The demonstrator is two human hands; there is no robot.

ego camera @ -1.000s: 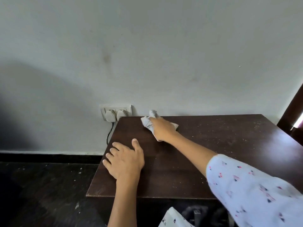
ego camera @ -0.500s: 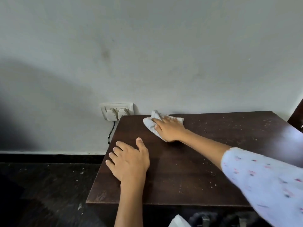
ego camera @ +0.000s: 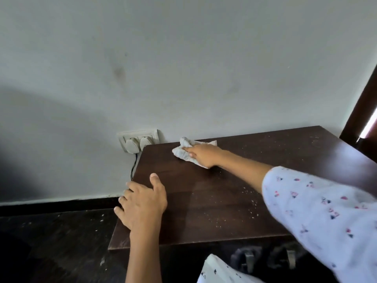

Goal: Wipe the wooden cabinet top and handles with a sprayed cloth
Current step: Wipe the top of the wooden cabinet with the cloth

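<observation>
Handles (ego camera: 250, 260): nearest the camera, below the front edge of the top, blurred metal pulls; they look untouched, so by my reading they come later.
Left hand (ego camera: 142, 203): rests on the near-left corner of the cabinet top, its fingers (ego camera: 130, 185) loosely spread and hanging over the left edge, thumb lying on the wood; it holds nothing and seems only to brace the body.
Cabinet top (ego camera: 214, 201): dark wood; pale crumbs and dust are scattered over the middle and the right side, while the left part looks cleaner.
Right hand (ego camera: 204, 155): reaches to the far-left part of the top, near the wall.
Right fingers: curled down over the crumpled cloth, pressing it to the wood, with the forefinger stretched along it.
Cloth (ego camera: 182, 152): white, bunched, lying on the top close to the back edge, partly under the hand.
Step in hand: wiping the top, probably not far along.
Next move: likely a firm sweep rightward through the crumbs, keeping the cloth flat.
Wall socket (ego camera: 138, 140): just beyond the back-left corner, two plugs in it, a cable hanging down.
</observation>
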